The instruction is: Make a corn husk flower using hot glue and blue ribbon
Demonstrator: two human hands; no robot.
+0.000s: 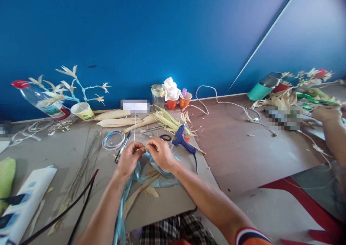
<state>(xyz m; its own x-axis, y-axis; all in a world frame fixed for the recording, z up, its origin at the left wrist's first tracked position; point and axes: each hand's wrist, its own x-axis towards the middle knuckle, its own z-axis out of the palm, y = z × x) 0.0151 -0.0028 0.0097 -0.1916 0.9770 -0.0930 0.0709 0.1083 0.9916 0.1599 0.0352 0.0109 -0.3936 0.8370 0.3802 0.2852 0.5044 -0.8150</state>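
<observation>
My left hand [131, 159] is closed in a pinch around a thin pale stick [135, 126], which rises almost straight up from the fingers. Fingertip to fingertip with it, my right hand [161, 155] is pinched too, but what lies between its fingers is too small to make out. Light blue ribbon [164, 182] loops under both hands and hangs down past my left wrist. Pale dried husk strips [140, 192] lie on the table below. A blue glue gun [183, 140] rests just right of my right hand, and a pen [123, 145] lies beside my left.
Corn husks [116, 123], a wire coil [113, 140] and paper cups [184, 100] stand or lie toward the wall. Left are a plastic bottle [51, 106], husk flowers in a yellow cup [82, 111] and a power strip [27, 205]. Another person's hand [328, 115] is far right.
</observation>
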